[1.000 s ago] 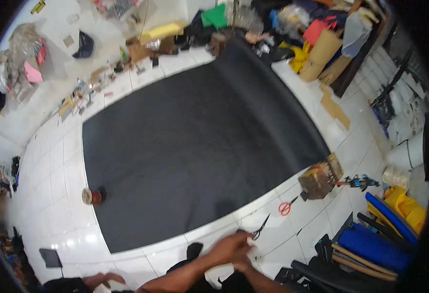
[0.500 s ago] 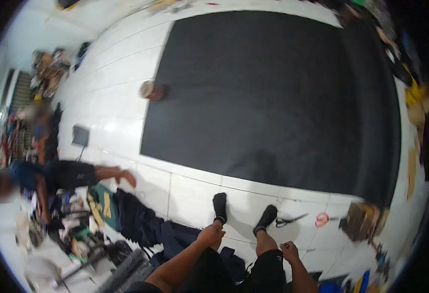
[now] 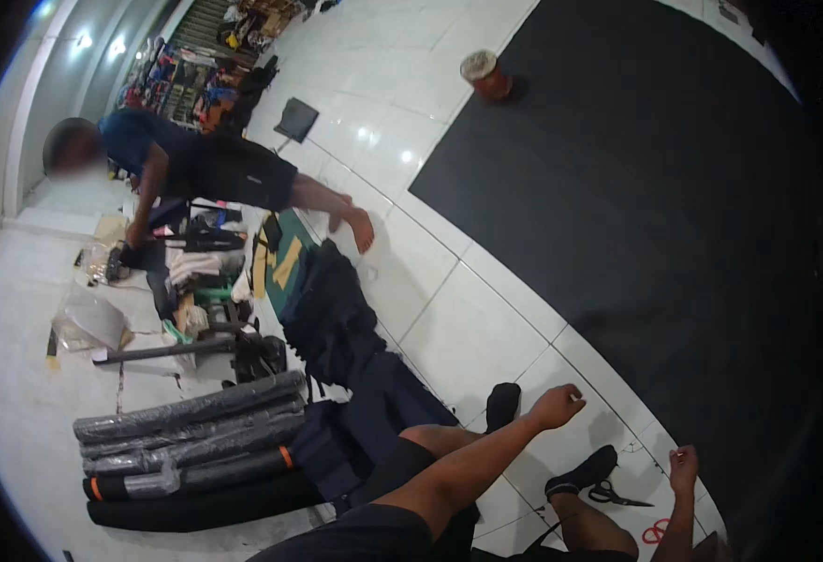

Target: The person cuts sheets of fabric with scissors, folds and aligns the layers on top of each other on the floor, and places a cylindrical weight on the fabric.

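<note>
My left hand (image 3: 559, 406) hangs over the white tiles with its fingers curled in; nothing sticks out of it. Lower and to the right, my right hand (image 3: 683, 468) also has bent fingers, and no object shows in it. The right hand is near the edge of a large black sheet (image 3: 617, 187) spread on the floor. Beside my right foot lies a pair of black-handled scissors (image 3: 608, 494). Red scissor handles (image 3: 655, 531) show next to my right forearm, which hides part of them.
Plastic-wrapped rolls (image 3: 187, 412) lie at lower left, beside dark blue cloth (image 3: 337, 318). A reddish container (image 3: 488, 77) stands at the sheet's left edge. At left, another person (image 3: 234, 169) bends over a pile of goods (image 3: 205, 258). A grey dustpan (image 3: 297, 119) lies beyond.
My view has swung to the left, bringing the wrapped rolls and the other person further in. My hands now appear further right in the picture, with the left arm reaching out more.
</note>
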Demonstrator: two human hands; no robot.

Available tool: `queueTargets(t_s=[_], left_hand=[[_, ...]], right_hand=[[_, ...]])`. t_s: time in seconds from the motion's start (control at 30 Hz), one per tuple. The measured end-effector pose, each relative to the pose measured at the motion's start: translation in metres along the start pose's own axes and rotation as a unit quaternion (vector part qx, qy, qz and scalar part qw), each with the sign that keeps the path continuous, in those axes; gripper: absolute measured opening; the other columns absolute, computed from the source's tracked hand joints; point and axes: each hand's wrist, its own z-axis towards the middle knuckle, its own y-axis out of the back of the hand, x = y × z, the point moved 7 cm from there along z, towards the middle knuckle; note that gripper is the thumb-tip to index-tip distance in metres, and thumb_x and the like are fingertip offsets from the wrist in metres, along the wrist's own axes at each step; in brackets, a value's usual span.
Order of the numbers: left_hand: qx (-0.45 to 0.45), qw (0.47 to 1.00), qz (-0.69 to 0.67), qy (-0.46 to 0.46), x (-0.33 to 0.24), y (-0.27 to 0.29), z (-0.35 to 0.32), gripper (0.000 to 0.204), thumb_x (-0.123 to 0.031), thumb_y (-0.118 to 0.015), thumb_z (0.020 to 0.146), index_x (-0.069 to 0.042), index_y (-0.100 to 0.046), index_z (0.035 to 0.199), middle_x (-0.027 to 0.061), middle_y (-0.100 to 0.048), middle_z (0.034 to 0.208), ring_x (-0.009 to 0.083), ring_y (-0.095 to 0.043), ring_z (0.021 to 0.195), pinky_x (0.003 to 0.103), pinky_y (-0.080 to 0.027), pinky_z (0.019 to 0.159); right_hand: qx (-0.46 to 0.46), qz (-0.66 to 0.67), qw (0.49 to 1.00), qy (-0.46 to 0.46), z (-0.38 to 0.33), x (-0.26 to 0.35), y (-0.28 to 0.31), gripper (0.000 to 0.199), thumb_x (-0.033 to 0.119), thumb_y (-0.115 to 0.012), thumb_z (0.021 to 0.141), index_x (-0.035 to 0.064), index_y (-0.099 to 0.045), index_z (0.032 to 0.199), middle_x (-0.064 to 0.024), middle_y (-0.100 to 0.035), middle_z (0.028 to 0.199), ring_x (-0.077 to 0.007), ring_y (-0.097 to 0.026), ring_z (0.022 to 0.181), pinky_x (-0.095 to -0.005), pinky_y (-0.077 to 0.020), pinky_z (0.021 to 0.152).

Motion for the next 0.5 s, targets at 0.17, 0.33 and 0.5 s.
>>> queueTargets(t_s=[0.17, 0.33, 0.5], left_hand=[[-0.077, 0.981, -0.155, 0.085, 0.068, -0.053, 0.079, 0.044, -0.036, -0.062, 0.09, 0.0, -0.059, 0.116, 0.0176, -0.067, 0.103, 0.0284, -0.064, 0.095, 0.038, -0.05, 0.082], [-0.212, 0.899, -0.342, 0.175, 0.105, -0.082, 0.137, 0.067, -0.029, -0.072, 0.084, 0.0, -0.04, 0.136, 0.0125, -0.059, 0.094, 0.0238, -0.059, 0.086, 0.037, -0.049, 0.08], [-0.306, 0.898, -0.291, 0.125, 0.153, -0.091, 0.201, 0.076, -0.016, -0.076, 0.079, 0.012, -0.032, 0.135, 0.0184, -0.054, 0.11, 0.0284, -0.054, 0.101, 0.039, -0.042, 0.095]], right_hand=[[-0.064, -0.137, 0.988, 0.017, 0.054, -0.041, -0.024, 0.038, 0.002, -0.069, 0.078, 0.0005, -0.053, 0.113, -0.0176, -0.056, 0.101, -0.032, -0.057, 0.092, -0.0413, -0.0461, 0.081], [-0.194, -0.172, 0.963, 0.071, 0.07, -0.044, -0.045, 0.054, 0.002, -0.066, 0.073, 0.0006, -0.05, 0.125, -0.0224, -0.051, 0.121, -0.0401, -0.046, 0.121, -0.0468, -0.0347, 0.106], [-0.324, -0.007, 0.945, 0.04, 0.074, -0.063, -0.065, 0.044, 0.006, -0.069, 0.078, 0.0021, -0.056, 0.119, -0.0154, -0.051, 0.114, -0.0282, -0.056, 0.101, -0.0381, -0.048, 0.088]])
